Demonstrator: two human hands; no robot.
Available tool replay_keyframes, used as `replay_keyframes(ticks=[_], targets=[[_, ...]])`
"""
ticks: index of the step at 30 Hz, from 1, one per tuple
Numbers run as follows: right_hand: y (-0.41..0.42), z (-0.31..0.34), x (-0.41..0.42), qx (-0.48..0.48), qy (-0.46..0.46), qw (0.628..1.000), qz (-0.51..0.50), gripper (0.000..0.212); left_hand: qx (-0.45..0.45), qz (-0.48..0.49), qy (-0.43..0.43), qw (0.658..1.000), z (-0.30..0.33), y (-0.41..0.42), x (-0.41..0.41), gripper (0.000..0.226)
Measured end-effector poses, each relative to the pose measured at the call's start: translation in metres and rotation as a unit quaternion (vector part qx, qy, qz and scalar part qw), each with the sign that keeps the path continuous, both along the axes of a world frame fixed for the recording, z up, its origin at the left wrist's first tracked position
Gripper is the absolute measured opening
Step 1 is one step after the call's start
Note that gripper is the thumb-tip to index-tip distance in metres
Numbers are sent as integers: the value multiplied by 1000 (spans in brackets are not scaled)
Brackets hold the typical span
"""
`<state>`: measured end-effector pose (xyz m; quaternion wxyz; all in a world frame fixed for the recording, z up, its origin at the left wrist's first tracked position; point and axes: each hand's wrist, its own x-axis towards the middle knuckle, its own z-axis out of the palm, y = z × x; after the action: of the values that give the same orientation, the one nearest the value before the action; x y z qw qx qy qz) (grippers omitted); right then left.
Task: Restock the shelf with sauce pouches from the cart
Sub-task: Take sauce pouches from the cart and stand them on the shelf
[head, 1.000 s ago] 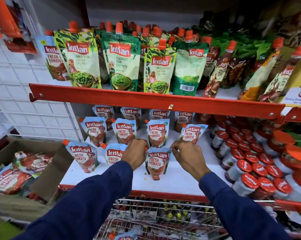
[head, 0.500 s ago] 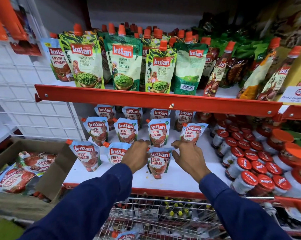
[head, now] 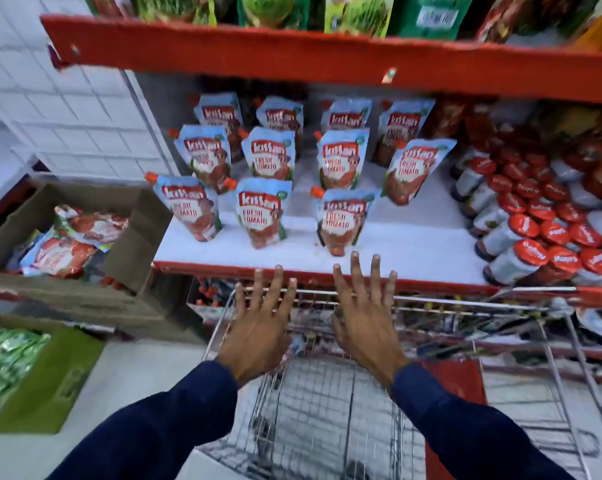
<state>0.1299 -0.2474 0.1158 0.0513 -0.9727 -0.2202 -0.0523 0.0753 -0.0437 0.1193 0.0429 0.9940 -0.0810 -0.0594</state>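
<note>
Whole shot was smeared from my head moving, so the small print on the tomato pouches (head: 263,216) was mush below the big words. The green packs on the upper shelf (head: 327,60) got chopped off by the top edge. Jar lids (head: 531,252) on the right had writing I couldn't make out. My hands (head: 313,327) and sleeves covered a good part of the cart (head: 466,341), and its contents were just blur.

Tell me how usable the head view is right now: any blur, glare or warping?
Head view: motion blur smears the pouch labels, jar lids and cart wires; wide-angle warping bows the red shelf edge; lighting is even, no strong glare; both hands, left and right, read clearly, open and empty.
</note>
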Motion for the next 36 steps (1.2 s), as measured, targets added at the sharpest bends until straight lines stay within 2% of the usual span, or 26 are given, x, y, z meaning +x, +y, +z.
replay_keyframes(ticks=[3, 6, 8, 10, 12, 15, 17, 22, 27, 32, 36], targets=[[10, -40, -17, -24, 58, 998, 31, 90, -22, 13, 42, 999, -43, 13, -25, 92], [19, -79, -27, -9, 141, 987, 77, 75, -59, 41, 134, 988, -82, 23, -36, 86], [26, -99, -29, 19, 224, 972, 61, 68, -81, 64, 168, 980, -100, 29, -35, 84], [34, -117, -26, 29, 267, 963, 36, 65, -100, 87, 186, 974, -115, 35, -30, 80], [42, -134, -21, 24, 282, 959, 22, 58, -109, 97, 189, 971, -126, 41, -22, 67], [51, -148, -13, 26, 299, 954, -5, 41, -116, 102, 170, 973, -135, 49, -8, 32], [57, -154, -9, 44, 314, 948, -26, 33, -110, 107, 170, 973, -137, 52, 0, 25], [62, -166, 1, 70, 313, 945, -60, 22, -119, 128, 178, 968, -145, 52, 10, 18], [55, -158, 2, 96, 289, 951, -59, 23, -164, 127, 150, 967, -136, 53, 6, 11], [31, -110, 2, 129, 257, 957, -27, 21, -179, 102, 96, 974, -94, 47, -5, 13], [5, -49, -2, 148, 222, 964, -12, 20, -217, 86, 4, 972, -45, 33, -11, 20]])
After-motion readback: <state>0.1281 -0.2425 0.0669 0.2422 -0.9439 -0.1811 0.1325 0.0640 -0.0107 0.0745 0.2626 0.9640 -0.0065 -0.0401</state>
